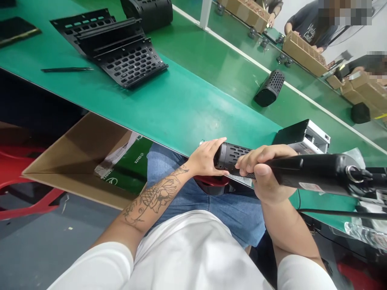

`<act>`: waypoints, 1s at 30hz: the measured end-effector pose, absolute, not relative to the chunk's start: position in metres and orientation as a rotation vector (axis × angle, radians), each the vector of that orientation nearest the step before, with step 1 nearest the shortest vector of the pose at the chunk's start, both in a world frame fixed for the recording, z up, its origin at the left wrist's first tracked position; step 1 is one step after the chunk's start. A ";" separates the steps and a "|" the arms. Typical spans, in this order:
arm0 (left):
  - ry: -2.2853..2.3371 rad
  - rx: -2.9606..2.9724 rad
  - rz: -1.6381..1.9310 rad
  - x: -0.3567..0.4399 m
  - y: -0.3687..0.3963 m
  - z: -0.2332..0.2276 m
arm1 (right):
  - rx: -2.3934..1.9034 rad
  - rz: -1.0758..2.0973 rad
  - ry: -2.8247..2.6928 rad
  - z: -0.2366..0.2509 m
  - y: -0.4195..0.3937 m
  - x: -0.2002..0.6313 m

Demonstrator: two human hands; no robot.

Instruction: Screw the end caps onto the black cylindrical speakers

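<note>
A: Both hands are clamped on one black perforated cylinder [234, 158]; the left hand [205, 159] cups its near end, thumb underneath and fingers laid along the top; the right hand [266, 173] wraps the other end, fingers curled over it and thumb pressed below.

B: Where does the piece sit?

A: Held in the air above the lap, just off the near edge of the green table [181, 104]; a long black power tool [317, 173] lies in line with it, its body running off to the right from under the right hand; whether the tool's tip is inside the cylinder I cannot tell.

B: And around them?

A: A second perforated cylinder [269, 88] lies on the table, well apart; black slotted panels [115, 48] are stacked far left; an open cardboard box [87, 157] stands below the table edge beside the left forearm; other people work over cardboard trays [304, 52] across the table.
</note>
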State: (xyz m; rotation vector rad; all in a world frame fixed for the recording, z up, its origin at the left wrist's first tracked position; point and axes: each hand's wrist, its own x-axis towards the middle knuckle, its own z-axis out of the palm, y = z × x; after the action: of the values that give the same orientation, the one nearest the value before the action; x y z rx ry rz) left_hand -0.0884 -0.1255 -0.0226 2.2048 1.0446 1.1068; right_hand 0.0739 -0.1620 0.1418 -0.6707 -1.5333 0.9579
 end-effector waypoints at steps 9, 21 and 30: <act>1.065 2.196 1.071 -0.087 -0.126 -0.020 | -0.709 1.031 -1.482 0.145 -0.155 0.072; 1.057 2.189 1.080 -0.086 -0.125 -0.021 | -0.671 1.081 -1.539 0.139 -0.159 0.073; 1.078 2.202 1.073 -0.090 -0.123 -0.024 | -0.707 1.058 -1.579 0.133 -0.162 0.071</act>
State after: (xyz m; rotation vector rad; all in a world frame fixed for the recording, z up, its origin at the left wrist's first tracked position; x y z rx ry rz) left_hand -0.0897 -0.1234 -0.0238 2.2025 1.0777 1.0726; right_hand 0.0715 -0.1618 0.1331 -0.7073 -1.5788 1.0582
